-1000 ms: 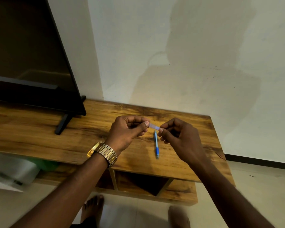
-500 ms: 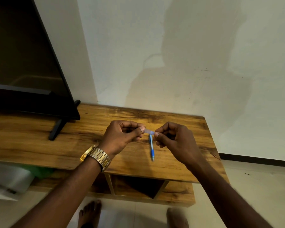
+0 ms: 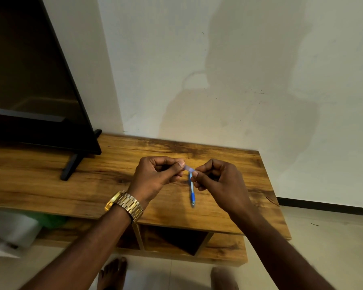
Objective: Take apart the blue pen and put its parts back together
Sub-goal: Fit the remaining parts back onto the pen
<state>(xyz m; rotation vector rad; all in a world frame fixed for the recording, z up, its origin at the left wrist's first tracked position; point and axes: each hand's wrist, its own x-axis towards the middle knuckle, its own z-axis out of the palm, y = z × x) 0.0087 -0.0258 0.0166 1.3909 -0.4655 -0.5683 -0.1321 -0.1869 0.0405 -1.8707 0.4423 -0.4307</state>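
Left hand (image 3: 155, 174) and right hand (image 3: 216, 178) both pinch a pale pen barrel piece (image 3: 189, 169) above the tabletop (image 3: 113, 174); blue pen part (image 3: 192, 190) lies below near front edge. TV (image 3: 29, 80) at left end.

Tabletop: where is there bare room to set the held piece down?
Bare wood lies on the tabletop right of the blue pen part, out to the right edge, and between the TV foot and the left hand. The middle, under both hands around the clear piece, is crowded.
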